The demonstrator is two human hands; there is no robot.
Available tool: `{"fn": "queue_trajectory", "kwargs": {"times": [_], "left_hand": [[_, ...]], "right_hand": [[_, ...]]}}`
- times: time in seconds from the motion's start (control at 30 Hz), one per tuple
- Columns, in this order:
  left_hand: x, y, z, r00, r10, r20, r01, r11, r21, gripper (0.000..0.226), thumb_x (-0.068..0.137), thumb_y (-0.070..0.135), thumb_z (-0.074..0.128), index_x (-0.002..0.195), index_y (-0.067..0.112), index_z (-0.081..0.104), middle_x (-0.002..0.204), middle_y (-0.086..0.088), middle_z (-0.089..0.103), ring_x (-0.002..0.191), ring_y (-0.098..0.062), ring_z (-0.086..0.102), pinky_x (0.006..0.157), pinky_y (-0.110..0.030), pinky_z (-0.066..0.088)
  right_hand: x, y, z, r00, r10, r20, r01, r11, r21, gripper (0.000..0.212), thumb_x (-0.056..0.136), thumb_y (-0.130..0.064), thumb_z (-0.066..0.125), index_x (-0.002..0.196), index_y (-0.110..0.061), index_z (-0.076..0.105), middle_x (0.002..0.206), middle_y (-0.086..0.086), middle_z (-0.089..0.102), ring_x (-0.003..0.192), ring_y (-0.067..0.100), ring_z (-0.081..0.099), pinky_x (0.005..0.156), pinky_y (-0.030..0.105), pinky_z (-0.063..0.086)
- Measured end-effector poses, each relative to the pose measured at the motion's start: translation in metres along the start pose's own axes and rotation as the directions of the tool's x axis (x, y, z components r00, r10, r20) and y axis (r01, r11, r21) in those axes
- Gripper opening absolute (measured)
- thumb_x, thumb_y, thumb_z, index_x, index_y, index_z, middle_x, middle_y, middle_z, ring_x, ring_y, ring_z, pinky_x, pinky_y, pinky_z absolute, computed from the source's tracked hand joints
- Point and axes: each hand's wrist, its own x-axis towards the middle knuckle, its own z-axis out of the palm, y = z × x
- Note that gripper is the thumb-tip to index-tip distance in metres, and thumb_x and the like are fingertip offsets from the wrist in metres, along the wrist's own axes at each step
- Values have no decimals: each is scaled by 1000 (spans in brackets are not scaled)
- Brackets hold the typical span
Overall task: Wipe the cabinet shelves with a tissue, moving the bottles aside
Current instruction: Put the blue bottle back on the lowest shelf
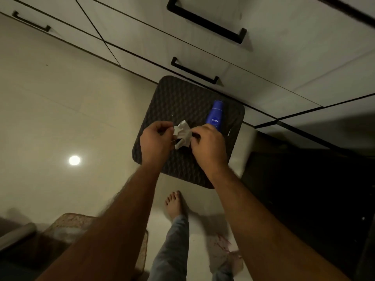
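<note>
A crumpled white tissue hangs between both hands above a dark woven stool. My left hand pinches its left side and my right hand pinches its right side. A blue Nivea bottle lies on the stool's far right part, just beyond my right hand, its cap pointing toward the cabinet. The cabinet drawers with black handles are shut; no shelves are in view.
Pale tiled floor spreads to the left, with a lamp reflection on it. A dark open area lies to the right of the stool. A brown mat sits at lower left. My bare foot stands near the stool.
</note>
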Motion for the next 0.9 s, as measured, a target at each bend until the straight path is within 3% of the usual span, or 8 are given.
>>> {"fn": "queue_trajectory", "kwargs": {"times": [0.17,0.3,0.43,0.6,0.73,0.9], "left_hand": [[-3,24,35,992,91,88,-96,994,56,20,94,21,60,113,21,65,100,9,65,84,-3,65,71,-21,56],[3,32,61,979,140,147,-168,965,200,31,94,20,59,125,16,59,108,5,64,94,-8,63,87,-33,56],[9,34,79,971,82,225,-163,915,369,34,95,20,58,128,12,58,119,-4,65,105,-15,61,84,-25,47],[9,28,85,966,48,254,-150,905,399,31,95,19,57,125,11,62,124,-7,65,110,-20,60,93,-35,49],[-3,25,83,973,77,219,-145,937,318,33,94,15,59,127,12,61,127,-6,63,115,-18,59,97,-32,47],[-38,27,76,969,109,223,-149,974,173,32,93,16,60,125,16,60,124,0,64,111,-11,59,94,-30,51]], "right_hand": [[15,46,-29,957,259,-134,-218,941,260,20,90,-15,66,110,-15,67,111,3,67,96,9,62,75,14,47],[33,63,-34,912,409,-19,-375,855,358,30,89,-17,69,118,-13,65,111,3,69,96,13,65,85,26,54],[40,64,-24,911,399,106,-409,838,362,29,90,-20,68,117,-12,66,113,5,69,98,18,65,90,39,56],[37,63,-16,904,391,171,-424,779,462,27,88,-12,68,115,-13,66,111,7,69,100,21,65,90,46,55],[24,66,-21,902,398,164,-418,715,560,34,88,-8,67,121,-15,63,112,3,69,101,16,65,92,44,55],[-10,70,-48,923,349,161,-358,630,689,39,90,-8,65,128,-15,59,115,1,67,102,13,65,76,26,54]]}}
